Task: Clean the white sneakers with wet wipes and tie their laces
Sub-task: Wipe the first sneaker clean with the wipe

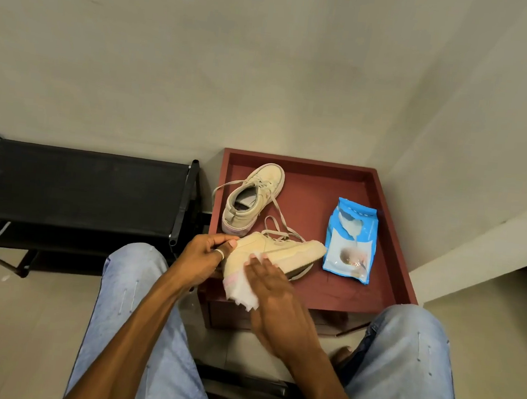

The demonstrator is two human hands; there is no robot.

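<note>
Head view showed the red table, and toward its 7 o'clock edge the near sneaker was tilted on its side, heel gripped between the thumb and curled fingers of the left hand. It looked light with a stiff sole, so the heel seemed the firm place to hold (the soft upper would likely give). The other sneaker stood at 10 o'clock, its laces loose, and the wipes pack lay at 3 o'clock. The right hand, fingers straight, pressed the limp wet wipe against the upper.

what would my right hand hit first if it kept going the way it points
The held sneaker: the right hand presses the wipe on its side. Beyond, probably the heel of the other sneaker.
</note>
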